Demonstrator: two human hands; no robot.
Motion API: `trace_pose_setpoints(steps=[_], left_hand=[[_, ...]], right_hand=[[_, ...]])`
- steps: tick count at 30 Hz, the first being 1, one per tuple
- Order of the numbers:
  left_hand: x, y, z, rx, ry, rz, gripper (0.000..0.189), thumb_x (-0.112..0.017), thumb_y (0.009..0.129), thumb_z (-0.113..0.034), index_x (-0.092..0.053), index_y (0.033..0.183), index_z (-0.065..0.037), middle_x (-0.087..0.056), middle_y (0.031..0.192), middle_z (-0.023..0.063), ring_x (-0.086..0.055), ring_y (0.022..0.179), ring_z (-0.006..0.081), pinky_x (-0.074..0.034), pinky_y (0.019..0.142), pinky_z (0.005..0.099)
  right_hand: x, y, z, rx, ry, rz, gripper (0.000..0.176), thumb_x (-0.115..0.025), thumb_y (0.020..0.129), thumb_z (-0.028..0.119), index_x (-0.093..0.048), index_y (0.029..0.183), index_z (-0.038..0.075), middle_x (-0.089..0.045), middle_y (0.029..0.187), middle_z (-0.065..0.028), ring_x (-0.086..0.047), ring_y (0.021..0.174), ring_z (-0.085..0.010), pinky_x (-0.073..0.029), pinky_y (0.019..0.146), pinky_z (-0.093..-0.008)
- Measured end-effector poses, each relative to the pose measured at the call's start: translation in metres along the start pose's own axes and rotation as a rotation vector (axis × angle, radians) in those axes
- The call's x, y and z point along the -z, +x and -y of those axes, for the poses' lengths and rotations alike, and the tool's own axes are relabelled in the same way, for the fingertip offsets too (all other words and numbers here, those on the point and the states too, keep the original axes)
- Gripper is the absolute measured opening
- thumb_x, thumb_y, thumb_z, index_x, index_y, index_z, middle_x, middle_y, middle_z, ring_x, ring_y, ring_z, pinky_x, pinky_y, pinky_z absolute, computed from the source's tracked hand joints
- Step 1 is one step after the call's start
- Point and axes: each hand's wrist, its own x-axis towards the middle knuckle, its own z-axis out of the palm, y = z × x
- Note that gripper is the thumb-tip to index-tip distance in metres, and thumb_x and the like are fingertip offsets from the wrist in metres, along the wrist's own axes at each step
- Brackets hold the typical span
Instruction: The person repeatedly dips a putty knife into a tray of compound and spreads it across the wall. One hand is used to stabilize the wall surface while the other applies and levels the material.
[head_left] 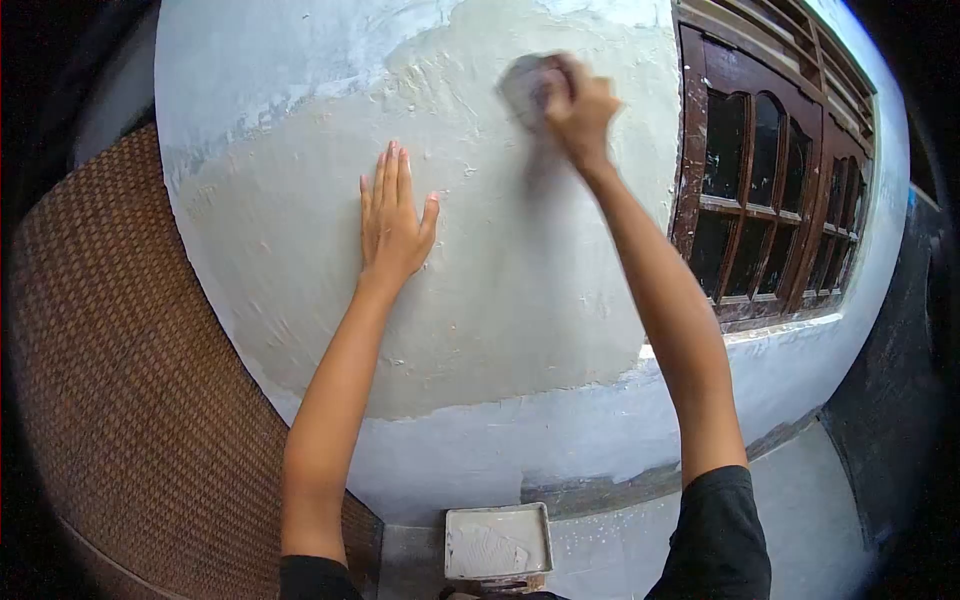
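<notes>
My left hand (pixel 396 222) lies flat against the wall with its fingers stretched upward, on a broad patch of pale grey-beige putty (pixel 480 330). Higher up and to the right, my right hand (pixel 583 112) is closed on a flat greyish putty scraper (pixel 522 92), smeared by motion. The scraper is over the upper part of the patch; its exact edge and grip are blurred. Raised ridges and small lumps show in the putty. On the floor below stands a rectangular tray (pixel 497 545) with pale putty in it.
A brown wooden window (pixel 760 170) with dark panes borders the putty on the right, above a narrow sill (pixel 780 334). At the left stands a woven brown panel (pixel 120 370). Bluish-white wall (pixel 450 450) surrounds the patch, above a grey floor (pixel 810 490).
</notes>
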Motion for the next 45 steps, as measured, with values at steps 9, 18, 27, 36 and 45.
trace_pose_setpoints(steps=[9,18,27,36,45], left_hand=[[0.006,-0.010,0.004,-0.001,0.004,0.048,0.068,-0.049,0.097,-0.028,-0.022,0.153,-0.002,-0.022,0.160,0.0153,-0.019,0.149,0.0310,-0.011,0.120,0.0527],[0.032,-0.035,0.005,0.037,-0.049,0.097,0.066,-0.047,0.098,-0.030,-0.023,0.153,-0.002,-0.025,0.159,0.0155,-0.021,0.148,0.0315,-0.013,0.120,0.0516],[0.069,-0.111,0.021,0.138,-0.096,0.188,0.064,-0.049,0.097,-0.027,-0.026,0.151,-0.001,-0.030,0.156,0.0175,-0.023,0.147,0.0334,-0.016,0.120,0.0487],[0.095,-0.235,0.016,0.336,-0.223,0.335,0.053,-0.052,0.097,-0.024,-0.040,0.144,-0.002,-0.044,0.144,0.0218,-0.038,0.137,0.0384,-0.030,0.114,0.0470],[0.094,-0.406,-0.007,0.545,-0.283,0.550,0.049,-0.054,0.095,-0.019,-0.045,0.138,0.002,-0.051,0.135,0.0233,-0.046,0.128,0.0395,-0.037,0.108,0.0465]], right_hand=[[0.025,0.017,0.004,-0.409,0.489,-0.108,0.029,-0.064,0.090,0.018,-0.065,0.118,0.009,-0.069,0.097,-0.0142,-0.059,0.100,-0.0289,-0.034,0.099,-0.0491],[0.023,0.016,-0.021,-0.464,0.118,-0.062,0.032,-0.066,0.086,0.020,-0.065,0.116,0.007,-0.070,0.103,-0.0176,-0.065,0.093,-0.0352,-0.046,0.086,-0.0470],[0.094,-0.056,-0.002,-0.825,0.390,-0.047,0.041,-0.070,0.093,0.024,-0.061,0.121,-0.004,-0.068,0.107,-0.0084,-0.063,0.092,-0.0116,-0.049,0.082,-0.0245],[0.154,-0.253,0.115,-1.168,0.626,0.361,0.036,-0.067,0.095,0.020,-0.060,0.119,-0.005,-0.067,0.105,-0.0082,-0.061,0.096,-0.0124,-0.048,0.084,-0.0264],[0.238,-0.465,0.171,-1.462,0.579,0.809,0.031,-0.060,0.099,0.022,-0.062,0.118,-0.002,-0.067,0.098,-0.0020,-0.061,0.086,-0.0094,-0.049,0.076,-0.0245]])
